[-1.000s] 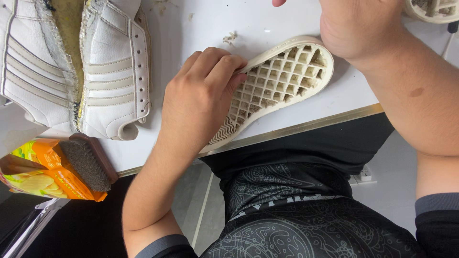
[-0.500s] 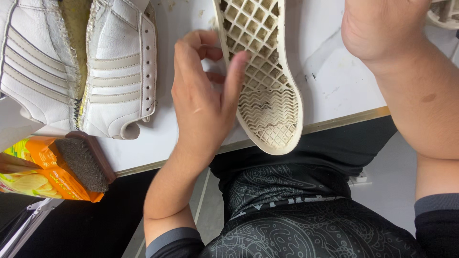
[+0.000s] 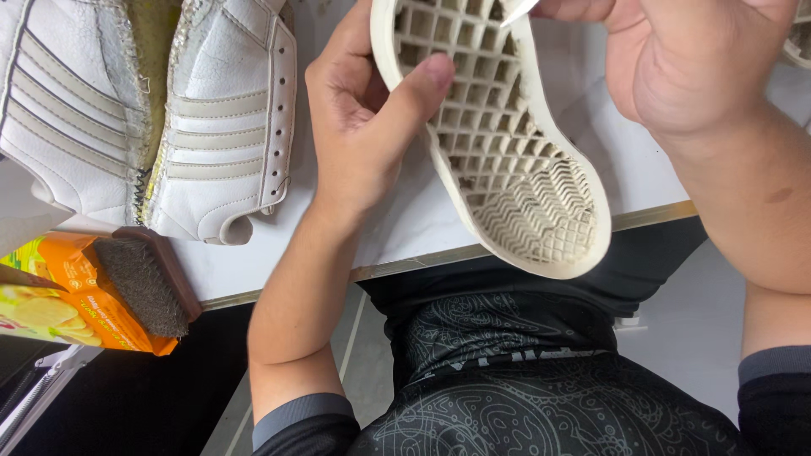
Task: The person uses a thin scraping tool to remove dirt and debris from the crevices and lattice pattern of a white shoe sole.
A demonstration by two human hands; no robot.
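Cream rubber, moulded in a grid of square cells that turns to fine waffle ridges at the rounded end, forms the detached shoe sole (image 3: 498, 143) held above the white bench (image 3: 405, 228); the left hand (image 3: 363, 127) clamps its edge, thumb pressed on the grid, fingers curled behind; the right hand (image 3: 684, 59) closes on its upper end; beside lie two white leather sneaker uppers (image 3: 152, 110) with frayed stitching, and a brown bristle brush (image 3: 144, 283) on an orange packet (image 3: 59, 295).

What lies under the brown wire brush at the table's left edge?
The brown wire brush rests on an orange snack packet; whatever lies beneath the packet is covered.
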